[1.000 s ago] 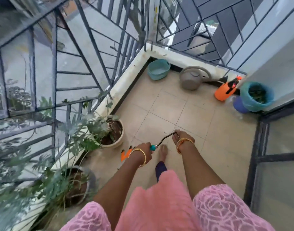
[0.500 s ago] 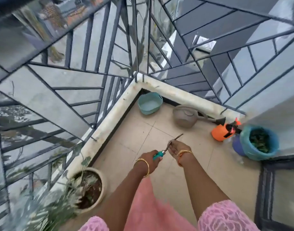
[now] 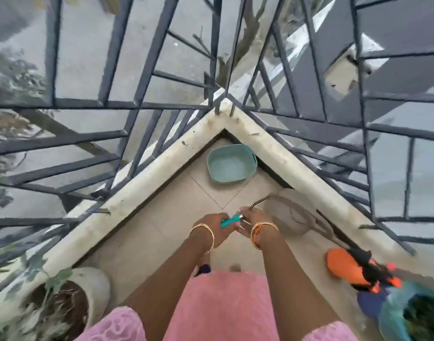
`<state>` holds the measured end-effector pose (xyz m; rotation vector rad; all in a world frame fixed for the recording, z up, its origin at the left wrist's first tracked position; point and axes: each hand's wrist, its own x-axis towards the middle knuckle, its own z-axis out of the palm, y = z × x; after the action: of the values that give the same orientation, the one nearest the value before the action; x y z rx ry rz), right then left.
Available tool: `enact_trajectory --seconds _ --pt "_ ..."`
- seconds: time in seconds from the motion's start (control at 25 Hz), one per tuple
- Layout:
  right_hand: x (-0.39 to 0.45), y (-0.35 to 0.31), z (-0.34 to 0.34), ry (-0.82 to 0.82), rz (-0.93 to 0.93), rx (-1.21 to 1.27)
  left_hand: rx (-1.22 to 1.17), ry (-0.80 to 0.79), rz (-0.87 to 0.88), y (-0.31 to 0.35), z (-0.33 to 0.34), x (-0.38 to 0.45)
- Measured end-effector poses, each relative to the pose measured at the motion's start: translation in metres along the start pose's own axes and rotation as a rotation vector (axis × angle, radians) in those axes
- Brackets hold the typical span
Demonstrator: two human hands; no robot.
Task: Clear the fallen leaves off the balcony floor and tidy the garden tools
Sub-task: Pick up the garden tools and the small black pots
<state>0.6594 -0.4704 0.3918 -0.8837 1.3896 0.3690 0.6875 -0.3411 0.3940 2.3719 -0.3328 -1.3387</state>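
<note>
Both hands on the garden tool (image 3: 232,221), mid-air over the balcony floor (image 3: 142,244) near its far corner: left hand (image 3: 212,225) grips the teal handle, right hand (image 3: 251,221) holds the metal shaft. Teal basin (image 3: 232,164) sits in that corner.

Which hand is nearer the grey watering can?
Right. The right hand sits just beside the grey watering can, holding the tool's metal end; the left hand grips the teal handle, farther away.

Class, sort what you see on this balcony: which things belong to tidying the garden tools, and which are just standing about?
In the job:
hand rake, held by left hand and right hand
teal basin
watering can
orange sprayer

Standing about:
potted plant
railing
</note>
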Motion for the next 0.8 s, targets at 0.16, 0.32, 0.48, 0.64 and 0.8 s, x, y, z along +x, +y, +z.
enact_trajectory --seconds 0.16,0.32,0.48,0.64,0.8 --pt "0.141 -0.064 0.025 -0.001 -0.061 -0.021 -0.31 0.143 -0.234 -0.025 -0.008 0.149" --pt "0.272 -0.102 0.043 0.036 -0.152 -0.036 -0.451 0.292 -0.439 -0.061 -0.012 0.297" --pt "0.36 -0.117 0.06 0.091 -0.2 -0.083 -0.688 0.222 -0.455 -0.078 0.001 0.399" --pt "0.406 -0.114 0.079 0.089 -0.128 -0.128 -0.876 0.288 -0.494 -0.091 0.022 0.436" --pt "0.421 -0.105 0.1 0.104 -0.079 -0.158 -0.968 0.424 -0.615 -0.108 0.032 0.436"
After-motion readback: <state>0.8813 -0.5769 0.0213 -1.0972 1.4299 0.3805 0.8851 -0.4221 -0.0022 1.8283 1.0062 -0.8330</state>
